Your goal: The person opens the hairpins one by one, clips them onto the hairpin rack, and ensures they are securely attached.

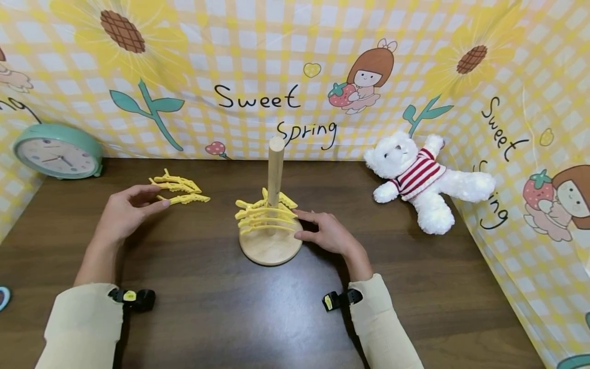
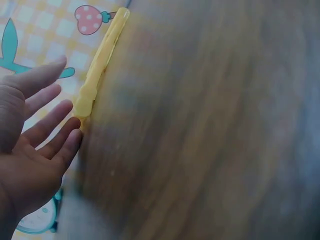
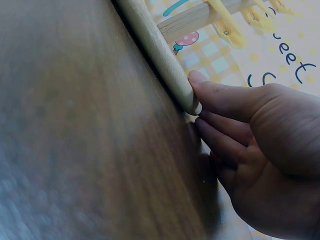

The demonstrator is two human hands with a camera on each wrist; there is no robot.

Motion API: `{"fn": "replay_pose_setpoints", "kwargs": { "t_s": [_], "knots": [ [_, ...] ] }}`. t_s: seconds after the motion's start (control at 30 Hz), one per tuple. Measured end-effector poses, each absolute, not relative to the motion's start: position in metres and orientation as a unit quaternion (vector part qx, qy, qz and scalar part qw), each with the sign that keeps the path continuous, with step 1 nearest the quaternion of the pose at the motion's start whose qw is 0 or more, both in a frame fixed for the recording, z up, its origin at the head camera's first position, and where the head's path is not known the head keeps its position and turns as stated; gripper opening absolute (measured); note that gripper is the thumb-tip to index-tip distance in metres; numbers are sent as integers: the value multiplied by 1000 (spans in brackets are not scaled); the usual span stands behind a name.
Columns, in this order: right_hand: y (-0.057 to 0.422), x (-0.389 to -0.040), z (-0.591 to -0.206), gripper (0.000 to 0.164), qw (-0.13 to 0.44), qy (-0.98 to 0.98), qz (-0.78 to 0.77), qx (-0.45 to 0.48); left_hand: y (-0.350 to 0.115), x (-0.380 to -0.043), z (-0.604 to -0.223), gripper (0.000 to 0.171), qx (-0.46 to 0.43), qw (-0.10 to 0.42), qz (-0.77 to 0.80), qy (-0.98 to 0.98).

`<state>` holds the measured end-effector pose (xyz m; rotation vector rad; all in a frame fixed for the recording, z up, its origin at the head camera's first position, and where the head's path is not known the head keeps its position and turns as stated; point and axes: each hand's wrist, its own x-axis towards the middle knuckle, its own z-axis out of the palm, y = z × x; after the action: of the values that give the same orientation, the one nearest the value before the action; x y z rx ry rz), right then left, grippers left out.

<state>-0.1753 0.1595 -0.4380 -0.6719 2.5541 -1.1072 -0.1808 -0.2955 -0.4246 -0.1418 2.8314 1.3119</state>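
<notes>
Near the left back of the table lie several slim yellow plastic clips [image 1: 190,199], jagged along their length. My left hand [image 1: 123,214] reaches to their near ends, thumb and fingers spread around them; in the left wrist view its fingers are straight, fingertips right at one clip [image 2: 95,75]. At the middle stands a round wooden base [image 1: 269,252] with an upright post [image 1: 275,166]. More yellow clips [image 1: 265,212] surround the post's lower part, sticking outward. My right hand [image 1: 334,233] pinches the base's right edge, thumb on its rim [image 3: 172,72] and fingers at the other side.
A white teddy bear [image 1: 421,177] in a striped shirt lies at the back right. The green round clock [image 1: 60,151] stands at the back left. Patterned cloth [image 1: 258,61] borders the table behind and at the sides. Part of a light-blue ring [image 1: 3,297] shows at the left edge.
</notes>
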Motion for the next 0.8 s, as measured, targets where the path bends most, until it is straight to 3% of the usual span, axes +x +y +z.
{"fn": "replay_pose_setpoints", "kwargs": {
  "t_s": [0.3, 0.53, 0.8],
  "knots": [
    [159, -175, -439, 57, 140, 882, -386, -231, -297, -188, -433, 68, -26, 22, 408, 913],
    [160, -175, -437, 56, 139, 882, -388, -228, -297, -191, -433, 54, -22, 42, 400, 915],
    [159, -174, -437, 56, 136, 880, -388, -236, -296, -188, -434, 46, -23, 22, 397, 917]
  ]
}}
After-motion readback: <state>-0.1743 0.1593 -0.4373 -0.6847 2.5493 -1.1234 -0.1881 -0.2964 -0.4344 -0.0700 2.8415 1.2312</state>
